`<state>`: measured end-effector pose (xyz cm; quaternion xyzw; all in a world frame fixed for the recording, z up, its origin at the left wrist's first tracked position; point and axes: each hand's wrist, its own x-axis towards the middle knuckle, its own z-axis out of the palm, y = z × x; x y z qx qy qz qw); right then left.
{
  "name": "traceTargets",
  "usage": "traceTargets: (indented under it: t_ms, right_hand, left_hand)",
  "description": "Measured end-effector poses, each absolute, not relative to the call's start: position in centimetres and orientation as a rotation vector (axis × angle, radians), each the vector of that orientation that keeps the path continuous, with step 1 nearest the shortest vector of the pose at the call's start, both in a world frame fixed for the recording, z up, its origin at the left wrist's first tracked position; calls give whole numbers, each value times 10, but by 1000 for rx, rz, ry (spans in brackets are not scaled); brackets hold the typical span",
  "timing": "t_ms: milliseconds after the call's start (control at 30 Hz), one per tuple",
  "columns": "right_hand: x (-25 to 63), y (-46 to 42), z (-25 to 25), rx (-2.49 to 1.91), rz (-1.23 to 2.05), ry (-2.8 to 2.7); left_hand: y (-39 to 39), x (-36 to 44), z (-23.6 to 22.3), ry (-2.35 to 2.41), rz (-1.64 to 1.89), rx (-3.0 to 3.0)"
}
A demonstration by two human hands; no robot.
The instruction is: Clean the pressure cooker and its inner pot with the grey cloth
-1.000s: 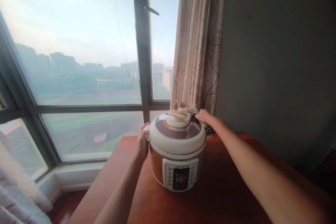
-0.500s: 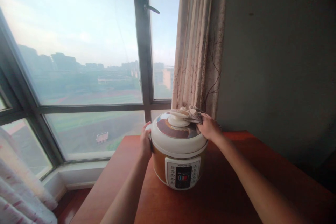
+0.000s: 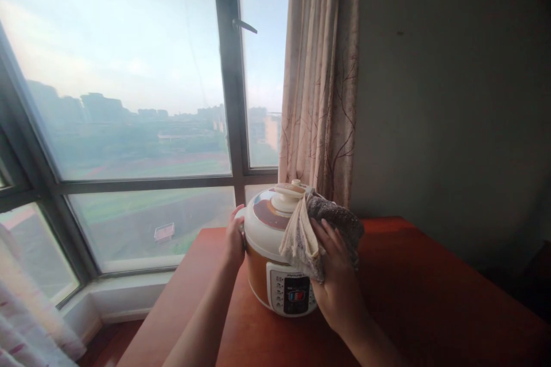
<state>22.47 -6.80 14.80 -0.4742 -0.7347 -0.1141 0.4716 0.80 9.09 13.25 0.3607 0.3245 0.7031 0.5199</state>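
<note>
An electric pressure cooker (image 3: 260, 275), white above and golden brown below, stands upright on the table with its lid on and its control panel facing me. My left hand (image 3: 235, 241) is wrapped round the cooker's side handle (image 3: 240, 217) at the left. A grey and beige cloth (image 3: 303, 235) drapes over the right of the lid and hangs down past its rim. My right hand (image 3: 338, 275) presses this cloth against the cooker's right front, fingers lying over the fabric. Part of the panel is hidden behind that hand.
The reddish-brown wooden table (image 3: 189, 298) carries the cooker. Behind it are a large window (image 3: 142, 186) with a dark frame and a patterned curtain (image 3: 318, 80). A dark wall (image 3: 430, 126) rises at the right, and a pale curtain (image 3: 34, 309) hangs at the lower left.
My right hand has come from the lid's far right toward me and down, spreading the cloth over the lid's edge. My left hand keeps its grip on the handle. The view has shifted slightly.
</note>
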Motion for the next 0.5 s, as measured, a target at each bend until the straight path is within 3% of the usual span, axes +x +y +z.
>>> traceTargets:
  t_ms: [367,500]
  right_hand:
    - [268,-13,156,-1113,-84,-1601]
    - [287,28,186,-1407,147,-1532]
  left_hand:
    - [88,2,134,770,1619,903]
    - [89,6,133,762,1665,865]
